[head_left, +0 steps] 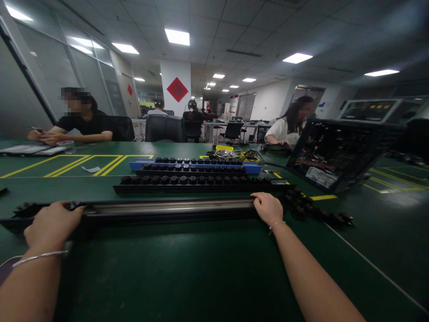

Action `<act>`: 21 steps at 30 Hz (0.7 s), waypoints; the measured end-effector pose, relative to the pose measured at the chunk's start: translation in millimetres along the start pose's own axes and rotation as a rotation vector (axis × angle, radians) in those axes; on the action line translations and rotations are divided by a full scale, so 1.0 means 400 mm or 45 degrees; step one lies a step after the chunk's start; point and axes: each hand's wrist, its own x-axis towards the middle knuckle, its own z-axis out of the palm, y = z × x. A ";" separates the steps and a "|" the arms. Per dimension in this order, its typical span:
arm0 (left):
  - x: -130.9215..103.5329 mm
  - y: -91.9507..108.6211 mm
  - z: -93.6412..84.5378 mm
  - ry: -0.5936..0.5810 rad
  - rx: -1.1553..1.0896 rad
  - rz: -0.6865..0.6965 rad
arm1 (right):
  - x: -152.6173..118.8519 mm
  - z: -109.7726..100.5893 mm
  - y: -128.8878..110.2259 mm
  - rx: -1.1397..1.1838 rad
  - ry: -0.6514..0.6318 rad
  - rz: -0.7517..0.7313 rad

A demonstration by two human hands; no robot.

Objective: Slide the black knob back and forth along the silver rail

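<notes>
A long black channel [174,207] lies across the green table in front of me, with a shiny silvery strip along its inside. My left hand [55,223] is closed over it near the left end, fingers curled across the far edge. Near the right end, my right hand [268,208] grips the same channel, its fingertips on the far rim. Small dark parts [25,208] show in the channel beyond my left hand. Just behind stands a second black channel [201,188] filled with a row of round black pieces. What lies under both palms is hidden.
Farther back is a blue channel [253,168] beside more black pieces. A string of black parts [321,212] lies at the right, near an open computer case [335,156]. A yellow tray [224,148] and a clear cup [67,146] are behind. Two people sit across the table.
</notes>
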 end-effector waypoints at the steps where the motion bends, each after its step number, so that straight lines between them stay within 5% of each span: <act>1: 0.008 -0.004 0.004 0.001 0.008 -0.005 | 0.000 0.000 0.000 -0.004 0.007 0.000; 21: 0.010 0.008 -0.005 -0.015 0.050 0.018 | 0.001 0.005 0.002 0.003 0.022 0.004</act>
